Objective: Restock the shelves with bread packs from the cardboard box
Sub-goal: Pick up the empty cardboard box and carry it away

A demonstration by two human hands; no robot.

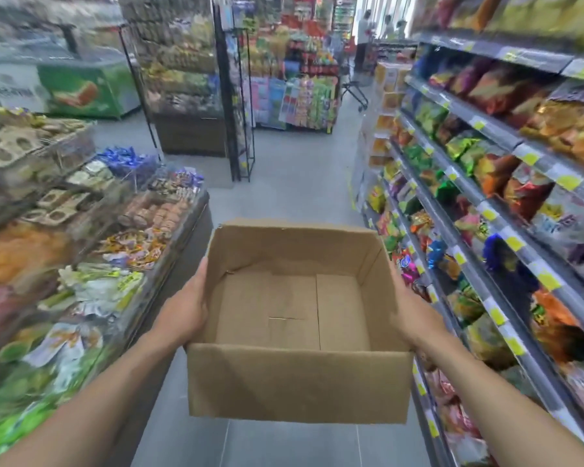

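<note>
Holding: open-topped brown cardboard box, carried at waist height over the grey aisle floor.
Left hand: pressed flat against the box's left wall, gripping.
Right hand: clamped on the right wall.
Box interior: bare cardboard bottom, no packs visible.
Right side: grey shelves of bright snack bags, close by.
Left side: low display of packaged goods.

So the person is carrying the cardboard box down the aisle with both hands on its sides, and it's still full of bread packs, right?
Not quite. The head view shows the cardboard box empty, its bare bottom visible, no bread packs inside. The rest holds: the left hand and right hand grip its opposite sides in the aisle.
</note>
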